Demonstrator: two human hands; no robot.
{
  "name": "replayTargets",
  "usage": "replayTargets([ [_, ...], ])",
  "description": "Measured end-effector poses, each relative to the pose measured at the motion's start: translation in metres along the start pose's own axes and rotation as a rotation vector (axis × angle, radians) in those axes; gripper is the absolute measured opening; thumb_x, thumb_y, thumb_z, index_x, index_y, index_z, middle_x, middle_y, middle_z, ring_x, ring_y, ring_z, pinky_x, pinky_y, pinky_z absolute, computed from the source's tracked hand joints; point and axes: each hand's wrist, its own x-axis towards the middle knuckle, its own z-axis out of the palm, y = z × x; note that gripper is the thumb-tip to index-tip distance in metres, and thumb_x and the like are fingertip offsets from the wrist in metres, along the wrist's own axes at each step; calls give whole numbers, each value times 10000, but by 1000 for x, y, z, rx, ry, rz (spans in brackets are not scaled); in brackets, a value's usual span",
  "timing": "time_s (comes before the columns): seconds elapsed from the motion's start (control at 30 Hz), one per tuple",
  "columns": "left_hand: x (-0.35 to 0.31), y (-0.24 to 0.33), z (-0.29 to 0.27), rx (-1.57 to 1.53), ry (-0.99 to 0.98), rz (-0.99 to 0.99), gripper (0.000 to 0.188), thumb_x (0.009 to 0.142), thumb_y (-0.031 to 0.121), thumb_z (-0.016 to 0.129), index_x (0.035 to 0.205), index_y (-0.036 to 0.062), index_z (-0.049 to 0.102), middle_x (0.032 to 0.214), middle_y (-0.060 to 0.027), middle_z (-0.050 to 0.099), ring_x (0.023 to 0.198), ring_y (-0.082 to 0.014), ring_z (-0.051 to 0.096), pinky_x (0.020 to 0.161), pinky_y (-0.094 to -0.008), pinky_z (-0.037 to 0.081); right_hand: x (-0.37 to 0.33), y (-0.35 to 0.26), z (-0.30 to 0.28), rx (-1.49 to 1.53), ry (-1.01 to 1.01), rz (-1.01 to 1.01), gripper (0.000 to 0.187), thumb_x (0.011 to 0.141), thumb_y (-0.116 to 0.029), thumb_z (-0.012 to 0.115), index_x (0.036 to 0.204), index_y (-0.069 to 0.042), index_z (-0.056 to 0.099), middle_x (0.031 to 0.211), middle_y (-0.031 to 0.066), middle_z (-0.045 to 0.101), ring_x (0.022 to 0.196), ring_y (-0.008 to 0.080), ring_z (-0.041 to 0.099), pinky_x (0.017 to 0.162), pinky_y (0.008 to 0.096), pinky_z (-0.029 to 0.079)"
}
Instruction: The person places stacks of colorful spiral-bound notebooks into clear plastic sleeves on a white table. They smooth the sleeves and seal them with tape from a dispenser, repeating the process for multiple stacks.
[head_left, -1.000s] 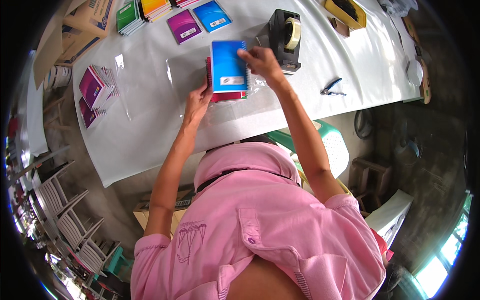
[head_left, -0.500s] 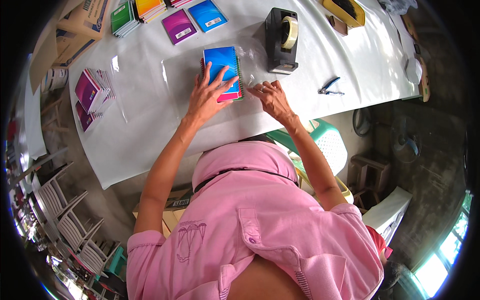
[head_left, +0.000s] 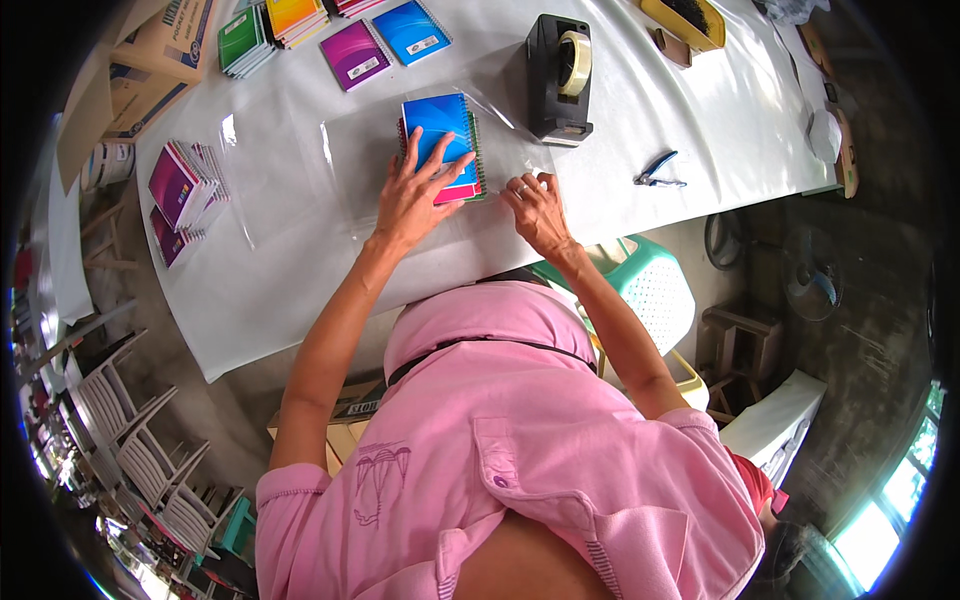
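Head view | left hand (head_left: 408,198) palm-down, fingers spread over notebook stack (head_left: 435,113), near 12 o'clock on desk (head_left: 262,290) | right hand (head_left: 540,214) apart, curled at stack's 4 o'clock by clear film (head_left: 510,158), pinch unclear

Head view, one, fisheye: worn on the person's head, above and behind the fingers (head_left: 437,153), facing steeply down. Range: moderate; bench (head_left: 270,290) spreading around and beyond the fingers, pink shirt (head_left: 560,420) nearer the lens, on the wearer's side.
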Motion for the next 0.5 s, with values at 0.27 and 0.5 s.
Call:
replayTargets([
  [0.27, -5, -1, 3, -27, 33, -5, 781, 692, 257, 803, 1388, 347, 458, 1505, 6, 325, 1397, -383, 234, 1000, -523, 391, -24, 9, -23, 92, 99, 51, 151, 805, -133, 632, 937, -61, 634, 996, 40, 603, 984, 202, 549, 944, 426, 348],
  [0.5, -4, 0, 4, 6, 31, 1, 769, 691, 259, 802, 1381, 334, 471, 1504, -1, 327, 1388, -390, 250, 992, -512, 403, -13, 6, 3, -6, -24, -70, 216, 718, -55, 571, 920, -42, 646, 1016, 36, 602, 1017, 184, 534, 973, 439, 347],
])
